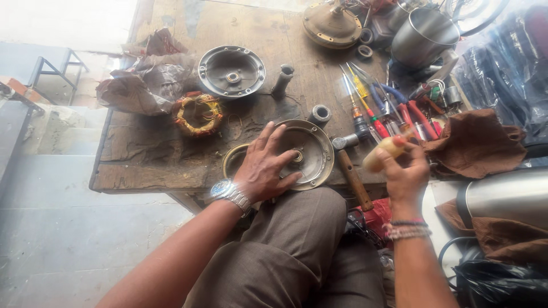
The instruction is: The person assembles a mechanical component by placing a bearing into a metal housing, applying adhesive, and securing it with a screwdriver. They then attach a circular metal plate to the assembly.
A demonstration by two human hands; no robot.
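Landmark: round metal cover [313, 153], dished side up, at the near edge of the wooden bench [142, 148], just above the person's knee.
Left hand [265, 165]: fingers spread open and flat on the cover's left half, fingertips near its centre bearing [297, 155]; it presses, it does not grip.
Right hand [405, 171]: right of the cover, fingers curled closed around a small yellowish bottle [383, 153] with a red tip, held tilted in the air.
Hammer [349, 168]: just right of the cover, between it and the bottle, handle pointing toward the person.
Ring [233, 161]: a brass-coloured rim showing at the cover's left, partly hidden under the left wrist.
Coil [197, 113]: copper winding up and left of the cover, well apart.
Second cover [232, 71]: farther up the bench, beyond the coil.
Screwdrivers [371, 105]: a fan of them up and right of the cover.
Risk: the cover overhangs the bench edge, so if the flat palm lifts or pushes unevenly, it could tip onto the lap.
Risk: the tilted bottle could drip on the hammer or trousers rather than the bearing.
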